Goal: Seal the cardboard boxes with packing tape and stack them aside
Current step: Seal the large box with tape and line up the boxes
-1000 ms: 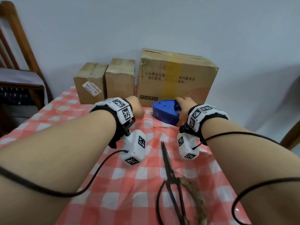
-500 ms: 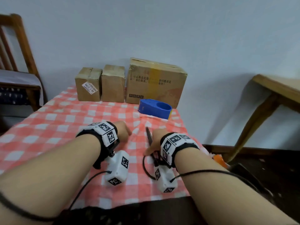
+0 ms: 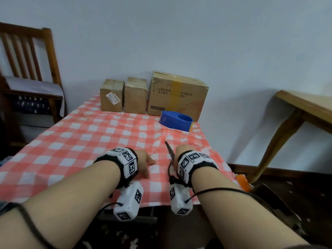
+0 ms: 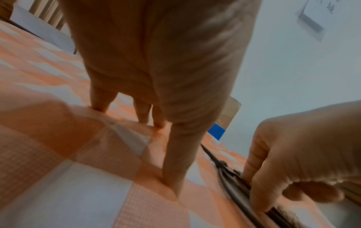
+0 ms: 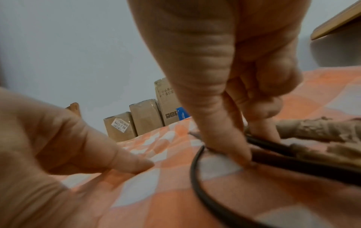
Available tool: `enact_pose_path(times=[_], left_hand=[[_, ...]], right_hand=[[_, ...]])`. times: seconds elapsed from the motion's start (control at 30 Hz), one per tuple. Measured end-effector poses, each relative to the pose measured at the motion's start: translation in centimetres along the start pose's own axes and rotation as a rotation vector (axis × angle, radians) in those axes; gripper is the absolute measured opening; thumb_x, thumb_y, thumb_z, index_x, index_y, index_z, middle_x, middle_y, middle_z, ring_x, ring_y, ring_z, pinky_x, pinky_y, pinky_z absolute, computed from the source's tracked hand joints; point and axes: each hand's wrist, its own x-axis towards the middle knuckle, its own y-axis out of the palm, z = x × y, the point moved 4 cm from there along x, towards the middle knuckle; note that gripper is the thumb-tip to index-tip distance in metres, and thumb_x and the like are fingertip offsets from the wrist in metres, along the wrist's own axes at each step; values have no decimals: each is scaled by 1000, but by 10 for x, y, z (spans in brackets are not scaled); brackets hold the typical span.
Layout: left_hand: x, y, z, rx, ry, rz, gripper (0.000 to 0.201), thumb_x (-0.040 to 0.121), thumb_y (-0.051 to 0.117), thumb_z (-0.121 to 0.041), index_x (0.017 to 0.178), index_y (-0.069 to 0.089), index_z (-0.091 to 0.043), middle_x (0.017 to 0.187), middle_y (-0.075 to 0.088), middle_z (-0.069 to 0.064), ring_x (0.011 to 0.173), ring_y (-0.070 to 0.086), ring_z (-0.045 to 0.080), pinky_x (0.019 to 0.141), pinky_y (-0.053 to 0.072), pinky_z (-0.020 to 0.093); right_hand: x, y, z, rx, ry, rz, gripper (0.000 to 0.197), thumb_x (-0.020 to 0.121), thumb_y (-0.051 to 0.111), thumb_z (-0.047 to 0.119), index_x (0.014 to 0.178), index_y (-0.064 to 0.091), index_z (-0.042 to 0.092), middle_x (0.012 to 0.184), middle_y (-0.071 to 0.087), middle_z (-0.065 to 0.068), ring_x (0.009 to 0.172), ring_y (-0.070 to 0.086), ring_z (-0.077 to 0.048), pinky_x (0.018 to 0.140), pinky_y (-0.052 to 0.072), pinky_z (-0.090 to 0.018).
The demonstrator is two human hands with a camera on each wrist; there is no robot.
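Note:
Three cardboard boxes stand against the wall at the table's far edge: a small labelled box (image 3: 111,95), a second small box (image 3: 135,96) and a large box (image 3: 177,95) with a yellow tape strip. A blue tape dispenser (image 3: 177,121) lies in front of the large box. My left hand (image 3: 144,162) rests near the front edge, its fingers (image 4: 99,104) straight and pressing on the cloth. Beside it my right hand (image 3: 182,150) grips the black scissors (image 3: 169,150). Its thumb (image 5: 230,148) and curled fingers pinch the scissors' handles (image 5: 312,166).
A red-and-white checked cloth (image 3: 71,141) covers the table. A wooden chair (image 3: 30,69) stands at the left and a wooden table (image 3: 305,108) at the right. Brown fibre (image 5: 312,131) wraps one scissor handle. An orange object (image 3: 242,182) lies on the floor.
Both hands have drawn back from the far side to the near edge. My right hand has let go of the blue tape dispenser and now holds the scissors.

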Motion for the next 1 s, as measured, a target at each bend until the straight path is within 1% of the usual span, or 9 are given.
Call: enact_pose_path(times=[0.07, 0.17, 0.3, 0.4, 0.57, 0.67, 0.77, 0.9, 1.0], left_hand=[[-5, 1, 2, -35, -6, 36, 62, 85, 68, -11, 141, 44, -22, 140, 49, 1, 114, 59, 19, 92, 49, 24], [-9, -2, 3, -1, -1, 36, 54, 83, 71, -12, 133, 55, -18, 133, 56, 0, 116, 56, 17, 93, 44, 23], [-10, -25, 9, 104, -53, 6, 37, 81, 74, -26, 111, 68, -6, 109, 68, 7, 93, 61, 21, 89, 50, 31], [-4, -50, 25, 163, -113, 22, 33, 82, 72, -31, 102, 69, -4, 89, 68, 6, 83, 63, 21, 83, 52, 30], [22, -116, 56, 150, -200, -193, 23, 87, 64, -23, 68, 59, -11, 82, 64, 5, 75, 56, 19, 74, 48, 28], [45, -155, 75, 93, -218, -312, 14, 85, 65, -19, 81, 67, -5, 88, 65, 9, 76, 57, 22, 68, 45, 27], [79, -186, 97, 70, -235, -374, 17, 83, 65, -17, 91, 69, -3, 91, 68, 11, 77, 59, 24, 65, 44, 28], [114, -207, 123, 39, -237, -459, 16, 80, 63, -16, 86, 71, -4, 89, 72, 11, 80, 66, 24, 71, 52, 33], [139, -210, 139, 33, -231, -496, 17, 81, 63, -15, 90, 72, -4, 94, 72, 11, 88, 67, 26, 83, 55, 39]], right_hand=[[-14, -5, -6, -47, 14, -29, 29, 78, 71, 25, 97, 52, 12, 77, 52, -4, 72, 56, -25, 67, 53, -31], [-17, -25, -1, -51, 59, -7, 26, 76, 72, 31, 89, 54, 17, 91, 55, -4, 84, 57, -26, 81, 51, -38], [0, -66, 9, -78, 40, -122, 23, 67, 68, 32, 71, 55, 13, 73, 61, -4, 66, 62, -22, 63, 52, -29], [13, -85, 31, -96, -15, -78, 28, 81, 65, 18, 65, 44, 11, 63, 44, -3, 53, 44, -17, 49, 35, -23], [60, -97, 71, -187, -98, -47, 25, 88, 62, 13, 69, 47, 8, 66, 44, -3, 59, 44, -19, 64, 38, -29], [96, -97, 97, -270, -176, -22, 10, 87, 62, 12, 85, 59, 3, 82, 60, -9, 79, 58, -26, 64, 45, -29], [139, -96, 122, -302, -225, -46, 30, 87, 61, 10, 115, 60, 0, 114, 63, -14, 107, 61, -30, 80, 47, -30], [183, -92, 141, -297, -240, -85, 15, 87, 59, 8, 100, 63, 2, 96, 61, -13, 95, 61, -32, 74, 43, -32], [211, -84, 150, -295, -252, -82, 20, 87, 57, 5, 106, 63, 0, 103, 63, -15, 100, 61, -33, 75, 43, -33]])
